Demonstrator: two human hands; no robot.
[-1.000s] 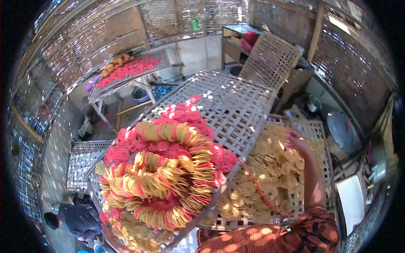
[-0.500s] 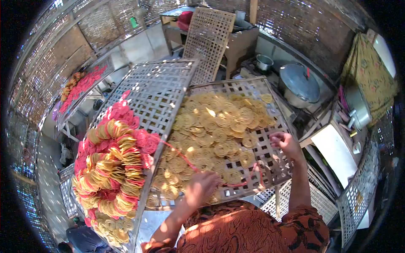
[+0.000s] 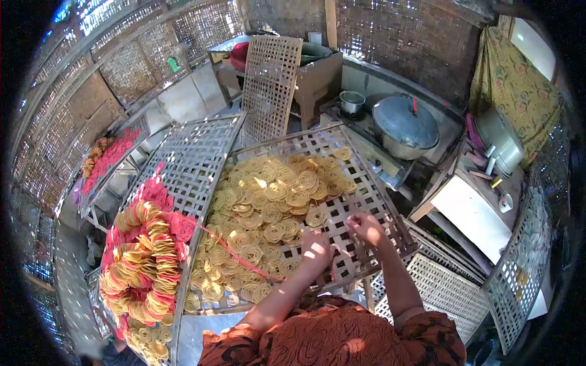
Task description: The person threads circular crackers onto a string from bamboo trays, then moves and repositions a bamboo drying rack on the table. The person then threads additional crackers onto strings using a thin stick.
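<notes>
Yellow, round lacy crackers (image 3: 274,195) lie in a thick layer over the left and middle of a woven slatted tray (image 3: 381,204) before me. My left hand (image 3: 318,249) is above the tray's near part, fingers closed. A red string (image 3: 235,253) runs from the threaded bunch toward this hand, passing behind my forearm; a short red length shows below my fingertips. Close by on the right, my right hand (image 3: 366,229) has its fingers pinched together; what they hold is too small to make out. A bunch of threaded yellow and red crackers (image 3: 146,262) rests at the left.
A second woven tray (image 3: 183,152) slopes up at the left, with red crackers (image 3: 152,195) on it. A large lidded pot (image 3: 406,125) and a small pot (image 3: 352,102) stand behind at the right. More lattice trays (image 3: 433,287) lean below my right arm.
My hands have come close together: the left moved right and up across the tray, the right moved left. The view has shifted, so surroundings appear farther left.
</notes>
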